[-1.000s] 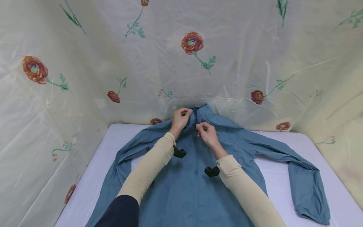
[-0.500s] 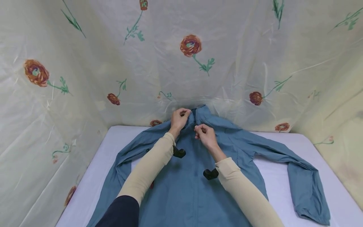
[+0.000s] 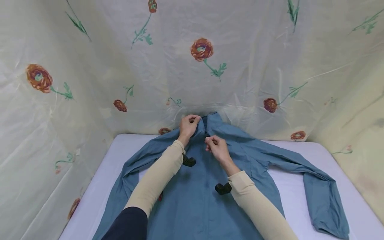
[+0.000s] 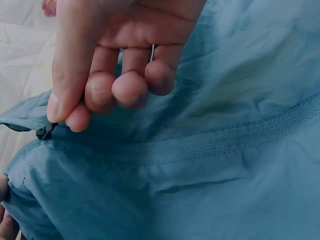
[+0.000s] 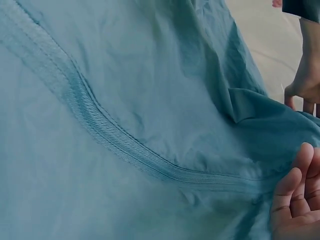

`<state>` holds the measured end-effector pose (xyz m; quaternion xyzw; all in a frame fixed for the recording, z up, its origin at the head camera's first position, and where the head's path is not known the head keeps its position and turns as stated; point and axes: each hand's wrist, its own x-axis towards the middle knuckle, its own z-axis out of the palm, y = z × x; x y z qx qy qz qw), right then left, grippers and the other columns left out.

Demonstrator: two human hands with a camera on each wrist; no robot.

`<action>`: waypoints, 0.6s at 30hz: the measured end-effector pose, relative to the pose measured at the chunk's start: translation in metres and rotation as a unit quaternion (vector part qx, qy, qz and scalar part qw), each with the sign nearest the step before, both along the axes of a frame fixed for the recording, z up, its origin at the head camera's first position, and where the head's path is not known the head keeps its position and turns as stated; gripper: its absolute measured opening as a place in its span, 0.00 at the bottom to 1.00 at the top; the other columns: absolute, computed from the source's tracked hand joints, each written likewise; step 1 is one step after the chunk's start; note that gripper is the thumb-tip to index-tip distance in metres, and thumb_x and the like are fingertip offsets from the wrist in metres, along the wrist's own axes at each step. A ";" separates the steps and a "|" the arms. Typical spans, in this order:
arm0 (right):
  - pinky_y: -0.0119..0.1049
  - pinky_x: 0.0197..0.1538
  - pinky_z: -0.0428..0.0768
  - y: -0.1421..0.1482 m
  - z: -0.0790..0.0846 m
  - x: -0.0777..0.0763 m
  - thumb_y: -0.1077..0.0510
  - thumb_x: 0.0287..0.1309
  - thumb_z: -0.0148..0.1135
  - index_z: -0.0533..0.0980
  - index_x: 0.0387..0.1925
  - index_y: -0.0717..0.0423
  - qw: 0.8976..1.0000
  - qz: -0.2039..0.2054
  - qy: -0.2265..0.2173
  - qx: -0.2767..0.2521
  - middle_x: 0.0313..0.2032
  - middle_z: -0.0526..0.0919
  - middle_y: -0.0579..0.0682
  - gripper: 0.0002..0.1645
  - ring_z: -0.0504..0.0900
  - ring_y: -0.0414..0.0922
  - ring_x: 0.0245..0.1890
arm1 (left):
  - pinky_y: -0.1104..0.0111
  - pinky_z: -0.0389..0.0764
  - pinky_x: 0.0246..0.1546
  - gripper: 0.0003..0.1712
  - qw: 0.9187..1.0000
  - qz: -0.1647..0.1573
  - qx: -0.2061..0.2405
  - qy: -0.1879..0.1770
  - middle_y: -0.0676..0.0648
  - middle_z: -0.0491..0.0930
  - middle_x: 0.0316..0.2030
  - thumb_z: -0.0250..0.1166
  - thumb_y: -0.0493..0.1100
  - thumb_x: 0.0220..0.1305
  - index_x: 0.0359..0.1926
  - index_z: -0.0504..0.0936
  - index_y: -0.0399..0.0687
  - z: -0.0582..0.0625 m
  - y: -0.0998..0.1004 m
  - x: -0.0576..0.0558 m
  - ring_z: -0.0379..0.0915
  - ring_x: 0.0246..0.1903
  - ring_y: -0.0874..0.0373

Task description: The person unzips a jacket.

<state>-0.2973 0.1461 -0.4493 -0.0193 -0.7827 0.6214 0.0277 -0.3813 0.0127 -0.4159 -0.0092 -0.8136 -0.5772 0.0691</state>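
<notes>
A blue zip jacket [image 3: 192,200] lies front up, its sleeves spread to both sides. My left hand [image 3: 187,128] pinches the left edge of its collar [image 3: 213,119] between thumb and fingers; in the left wrist view these fingers [image 4: 4,190] show only at the border. Just below the collar, my right hand [image 3: 218,146] pinches the pull at the dark zipper slider [image 4: 45,131] between thumb and index finger. The pull itself is mostly hidden by the fingertips. Below the slider the zipper [image 5: 135,150] is joined, while above it the collar edges stand apart.
The jacket lies on a white-covered table [image 3: 295,186]. A flower-printed curtain [image 3: 240,50] rises behind the table and at both sides, close to the collar. A black wrist camera mount hangs under each forearm. The right sleeve [image 3: 324,200] bends toward the front.
My right hand has moved slightly down along the zipper, toward me, and the collar gap shows a little longer. My left hand stays at the collar. The view has tilted slightly.
</notes>
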 end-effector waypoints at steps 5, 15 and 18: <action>0.47 0.37 0.82 0.001 -0.003 0.002 0.51 0.68 0.53 0.77 0.41 0.68 1.000 0.001 0.020 0.004 0.24 0.78 0.51 0.21 0.78 0.37 0.22 | 0.63 0.78 0.45 0.13 1.000 0.003 0.004 0.029 0.50 0.84 0.40 0.60 0.54 0.65 0.41 0.85 0.53 0.001 0.000 -0.002 0.78 0.42 0.56; 0.39 0.31 0.81 -0.003 -0.009 0.010 0.52 0.67 0.53 0.77 0.39 0.69 0.999 0.008 0.032 -0.001 0.20 0.75 0.46 0.21 0.77 0.37 0.20 | 0.58 0.75 0.49 0.11 0.996 0.028 -0.054 0.071 0.49 0.84 0.40 0.60 0.48 0.67 0.43 0.84 0.51 -0.002 -0.007 -0.004 0.78 0.42 0.54; 0.39 0.31 0.81 -0.004 -0.011 0.011 0.52 0.67 0.53 0.77 0.39 0.70 1.000 0.006 0.030 -0.004 0.21 0.76 0.47 0.21 0.78 0.36 0.20 | 0.54 0.66 0.56 0.10 0.972 0.011 -0.173 0.158 0.51 0.83 0.45 0.59 0.44 0.67 0.47 0.83 0.53 -0.005 -0.010 0.002 0.77 0.46 0.56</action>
